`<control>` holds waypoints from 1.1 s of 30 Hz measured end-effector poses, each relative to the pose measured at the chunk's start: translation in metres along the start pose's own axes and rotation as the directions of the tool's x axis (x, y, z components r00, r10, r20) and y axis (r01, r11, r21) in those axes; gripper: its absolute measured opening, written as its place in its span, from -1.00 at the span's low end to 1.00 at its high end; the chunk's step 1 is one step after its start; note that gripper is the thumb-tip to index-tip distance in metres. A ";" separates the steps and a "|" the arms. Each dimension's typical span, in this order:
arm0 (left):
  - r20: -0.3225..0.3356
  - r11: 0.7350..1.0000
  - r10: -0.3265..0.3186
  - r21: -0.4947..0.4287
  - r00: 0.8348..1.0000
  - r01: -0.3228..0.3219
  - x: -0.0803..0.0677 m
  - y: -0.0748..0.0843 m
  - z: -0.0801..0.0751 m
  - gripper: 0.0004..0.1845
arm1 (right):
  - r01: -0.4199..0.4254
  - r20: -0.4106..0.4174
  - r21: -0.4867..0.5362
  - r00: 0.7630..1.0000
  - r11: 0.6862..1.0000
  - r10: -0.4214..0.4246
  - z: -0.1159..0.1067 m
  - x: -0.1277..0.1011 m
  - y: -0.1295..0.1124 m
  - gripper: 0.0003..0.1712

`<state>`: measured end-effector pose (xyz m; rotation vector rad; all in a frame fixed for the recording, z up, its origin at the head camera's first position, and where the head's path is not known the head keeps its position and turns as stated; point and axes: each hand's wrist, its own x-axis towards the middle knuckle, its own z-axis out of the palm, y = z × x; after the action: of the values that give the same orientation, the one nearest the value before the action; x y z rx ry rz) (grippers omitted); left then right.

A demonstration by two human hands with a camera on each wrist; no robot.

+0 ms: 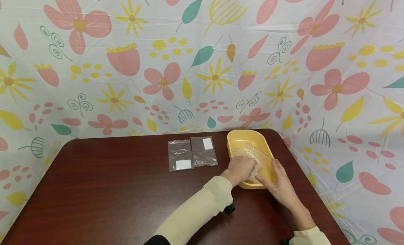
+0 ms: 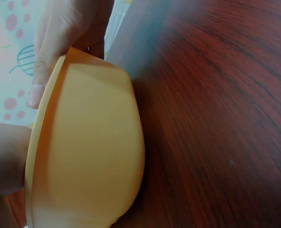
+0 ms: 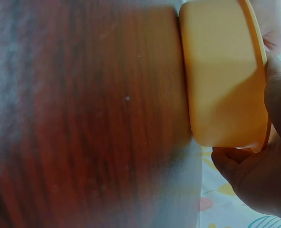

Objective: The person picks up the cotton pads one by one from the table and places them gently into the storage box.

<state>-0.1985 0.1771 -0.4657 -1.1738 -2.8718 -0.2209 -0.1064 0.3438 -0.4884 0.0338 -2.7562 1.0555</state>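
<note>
A yellow plastic tray (image 1: 249, 133) stands at the right end of the table, with a clear zip bag (image 1: 246, 151) lying in it. My left hand (image 1: 240, 169) reaches over the tray's left rim, its fingers curled down at the bag; the fingertips are hidden. On the opposite side my right hand (image 1: 284, 189) grips the tray, thumb over the rim and fingers along the outer wall. In the right wrist view the right hand (image 3: 259, 175) wraps the tray's corner. The tray's side wall (image 2: 92, 142) fills much of the left wrist view.
Two flat clear zip bags with white labels, a left one (image 1: 179, 153) and a right one (image 1: 203, 153), lie side by side left of the tray. The dark wooden table (image 1: 104, 189) ends close to the tray's right. A flower-printed curtain (image 1: 164, 108) hangs behind.
</note>
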 end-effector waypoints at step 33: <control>-0.247 0.991 0.078 -0.091 0.966 -0.103 -0.048 -0.025 -0.022 -0.68 | 0.007 0.001 0.001 1.000 1.000 -0.007 0.000 0.000 -0.002 0.18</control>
<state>-0.1820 0.1233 -0.4511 -1.1971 -2.6166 -0.4792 -0.1065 0.3427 -0.4868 0.0447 -2.7542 1.0549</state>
